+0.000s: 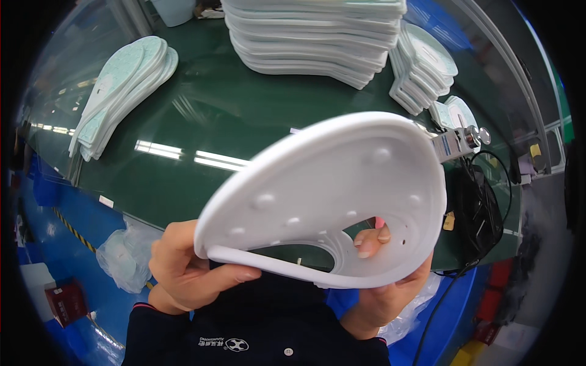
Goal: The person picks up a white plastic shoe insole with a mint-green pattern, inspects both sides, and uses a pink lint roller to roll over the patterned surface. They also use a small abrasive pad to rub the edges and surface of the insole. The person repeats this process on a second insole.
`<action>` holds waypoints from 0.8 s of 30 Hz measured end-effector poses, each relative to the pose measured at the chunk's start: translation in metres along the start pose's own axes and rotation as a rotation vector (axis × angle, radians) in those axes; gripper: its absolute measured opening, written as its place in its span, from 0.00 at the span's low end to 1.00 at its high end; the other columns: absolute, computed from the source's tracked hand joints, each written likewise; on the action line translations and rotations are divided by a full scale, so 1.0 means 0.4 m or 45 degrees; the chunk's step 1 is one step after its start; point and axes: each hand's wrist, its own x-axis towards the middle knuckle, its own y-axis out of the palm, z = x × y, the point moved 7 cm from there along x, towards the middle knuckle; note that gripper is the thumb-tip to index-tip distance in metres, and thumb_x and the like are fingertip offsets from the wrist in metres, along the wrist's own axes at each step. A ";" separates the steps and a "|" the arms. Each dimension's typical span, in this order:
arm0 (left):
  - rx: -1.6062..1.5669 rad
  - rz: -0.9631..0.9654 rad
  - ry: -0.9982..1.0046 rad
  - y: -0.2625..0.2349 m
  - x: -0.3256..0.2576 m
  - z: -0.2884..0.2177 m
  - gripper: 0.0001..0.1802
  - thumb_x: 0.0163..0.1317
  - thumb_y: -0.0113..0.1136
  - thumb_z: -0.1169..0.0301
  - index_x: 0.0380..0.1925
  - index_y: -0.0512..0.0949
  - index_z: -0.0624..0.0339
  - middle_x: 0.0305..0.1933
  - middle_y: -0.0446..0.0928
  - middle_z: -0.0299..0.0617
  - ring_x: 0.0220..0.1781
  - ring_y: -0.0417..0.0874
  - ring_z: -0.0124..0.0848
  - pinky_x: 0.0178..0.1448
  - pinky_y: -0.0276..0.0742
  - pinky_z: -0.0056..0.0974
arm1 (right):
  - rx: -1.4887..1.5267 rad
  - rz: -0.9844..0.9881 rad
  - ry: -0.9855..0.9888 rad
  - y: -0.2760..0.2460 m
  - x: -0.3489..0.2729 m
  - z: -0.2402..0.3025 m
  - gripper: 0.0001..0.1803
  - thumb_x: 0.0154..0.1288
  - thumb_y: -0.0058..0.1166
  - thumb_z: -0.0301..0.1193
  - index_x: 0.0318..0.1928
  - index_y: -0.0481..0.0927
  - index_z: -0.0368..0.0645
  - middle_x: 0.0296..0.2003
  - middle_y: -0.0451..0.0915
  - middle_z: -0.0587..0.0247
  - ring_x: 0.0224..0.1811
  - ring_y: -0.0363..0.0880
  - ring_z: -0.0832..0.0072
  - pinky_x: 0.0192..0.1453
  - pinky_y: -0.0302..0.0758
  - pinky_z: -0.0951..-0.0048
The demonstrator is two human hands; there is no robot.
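Observation:
A large white moulded plastic shell (323,177), rounded with a raised rim, small bumps inside and oval openings, is held up in front of my chest. My left hand (192,268) pinches its left end, the thumb along the lower rim and the fingers behind. My right hand (390,299) grips the lower right edge from underneath. Some of its fingertips show through the smaller opening, and the rest of that hand is partly hidden by the shell.
On the green table (201,122) stand a tall stack of white moulded pieces (311,39), a fanned pile of pale green patterned pieces (125,91) and another such pile (424,64). A metal-knobbed device (458,143) and black bag-like item (479,207) with a cable lie right.

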 end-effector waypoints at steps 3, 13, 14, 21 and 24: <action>0.175 -0.016 -0.066 0.000 -0.005 0.038 0.24 0.36 0.73 0.73 0.35 0.74 0.71 0.28 0.80 0.47 0.30 0.82 0.29 0.34 0.74 0.27 | -0.174 0.070 -0.067 0.012 0.009 0.013 0.39 0.37 0.65 0.18 0.54 0.62 0.28 0.37 0.72 0.54 0.38 0.76 0.68 0.44 0.72 0.68; 0.195 0.176 -0.214 0.000 0.002 0.119 0.15 0.35 0.67 0.79 0.29 0.79 0.67 0.28 0.81 0.43 0.29 0.83 0.30 0.33 0.75 0.27 | -0.628 0.303 -0.348 0.043 -0.002 0.050 0.34 0.31 0.69 0.20 0.46 0.71 0.32 0.40 0.71 0.50 0.42 0.74 0.63 0.42 0.75 0.70; 0.187 0.188 -0.210 0.002 0.001 0.120 0.15 0.35 0.66 0.80 0.29 0.79 0.67 0.28 0.81 0.44 0.29 0.83 0.30 0.33 0.75 0.27 | -0.628 0.301 -0.344 0.043 -0.004 0.052 0.34 0.31 0.69 0.20 0.46 0.71 0.32 0.40 0.71 0.50 0.43 0.74 0.63 0.42 0.75 0.70; 0.227 0.195 -0.162 0.002 -0.002 0.114 0.15 0.34 0.66 0.80 0.29 0.80 0.67 0.28 0.81 0.44 0.29 0.83 0.30 0.32 0.74 0.27 | -0.629 0.317 -0.360 0.045 -0.006 0.055 0.35 0.30 0.69 0.19 0.46 0.71 0.33 0.40 0.71 0.50 0.44 0.74 0.62 0.42 0.75 0.70; 0.251 0.194 -0.165 -0.003 -0.005 0.113 0.16 0.34 0.66 0.79 0.29 0.80 0.66 0.28 0.81 0.44 0.29 0.83 0.31 0.32 0.74 0.27 | -0.638 0.327 -0.357 0.045 -0.006 0.056 0.36 0.29 0.71 0.23 0.47 0.71 0.33 0.40 0.71 0.51 0.44 0.73 0.62 0.43 0.74 0.69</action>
